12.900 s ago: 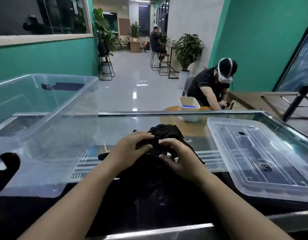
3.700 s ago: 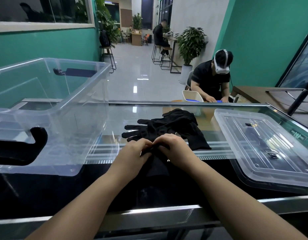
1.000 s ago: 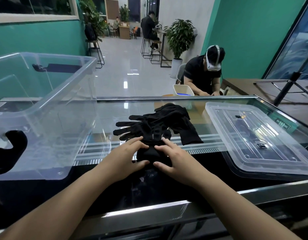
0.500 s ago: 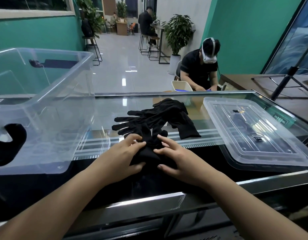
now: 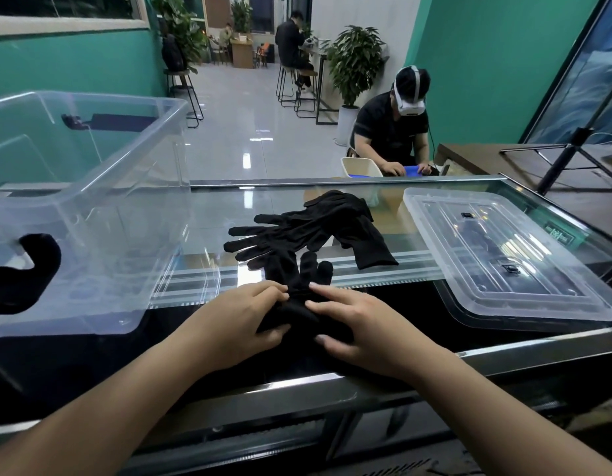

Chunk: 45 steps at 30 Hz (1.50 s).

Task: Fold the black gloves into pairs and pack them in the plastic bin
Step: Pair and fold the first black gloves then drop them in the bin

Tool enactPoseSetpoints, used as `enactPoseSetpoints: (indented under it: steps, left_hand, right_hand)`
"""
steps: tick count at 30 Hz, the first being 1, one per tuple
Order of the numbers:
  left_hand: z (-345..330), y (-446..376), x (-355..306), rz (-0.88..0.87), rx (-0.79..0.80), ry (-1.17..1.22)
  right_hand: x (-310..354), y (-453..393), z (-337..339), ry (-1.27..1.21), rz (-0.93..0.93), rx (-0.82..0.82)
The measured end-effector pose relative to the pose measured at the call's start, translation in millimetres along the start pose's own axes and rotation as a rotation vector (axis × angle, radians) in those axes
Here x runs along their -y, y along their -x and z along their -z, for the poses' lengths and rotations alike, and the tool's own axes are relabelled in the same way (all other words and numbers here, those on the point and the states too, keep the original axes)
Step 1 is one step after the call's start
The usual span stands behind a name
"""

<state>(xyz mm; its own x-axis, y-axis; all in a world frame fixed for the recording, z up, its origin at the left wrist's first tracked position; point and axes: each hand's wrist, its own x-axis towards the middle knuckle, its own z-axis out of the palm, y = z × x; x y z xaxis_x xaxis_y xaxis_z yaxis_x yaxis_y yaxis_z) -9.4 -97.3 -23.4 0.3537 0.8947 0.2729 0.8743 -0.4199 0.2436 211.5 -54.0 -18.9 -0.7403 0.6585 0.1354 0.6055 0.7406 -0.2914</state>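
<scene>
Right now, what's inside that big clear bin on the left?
Through the bin's clear wall, one black glove shape shows at its near left end. The frame's left edge cuts off the rest.

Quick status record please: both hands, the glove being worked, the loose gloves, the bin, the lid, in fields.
left hand: grips near glove, fingers curled on its left edge
right hand: fingers straight, pressing same glove
near glove: black, fingertips pointing away, on the glass counter
loose gloves: black pile behind it, unfolded
plastic bin: clear, left of the hands; a dark shape shows at its near left wall
lid: off, lying flat at right
</scene>
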Motion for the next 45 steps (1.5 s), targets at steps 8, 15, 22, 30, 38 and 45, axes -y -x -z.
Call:
enactPoseSetpoints:
  steps: [8,15,22,30,38,45]
  left_hand:
    - [3.6,-10.0,4.8,0.007,-0.012,0.056]
    - [7.8,-23.4,4.3,0.222,-0.034,0.311]
    - [5.4,-44.3,9.5,0.451,-0.115,0.395]
    - [1.1,-56.9,10.3,0.578,-0.149,0.333]
    - [16.8,-68.0,13.8,0.731,0.136,0.253]
    - [26.5,-84.9,28.0,0.879,0.323,0.647]
  right_hand:
    - [-7.9,-3.4,1.5,-0.036,0.017,0.024]
    - [-1.2,-11.6,3.7,-0.179,-0.103,-0.098]
    - [7.1,-42.1,19.8,-0.381,-0.381,-0.130]
    - [3.4,-67.9,21.2,-0.376,-0.563,-0.106]
    - [-4.8,-74.1,20.7,-0.290,-0.596,-0.063]
    - [-8.4,-84.5,29.4,-0.481,-0.612,0.117]
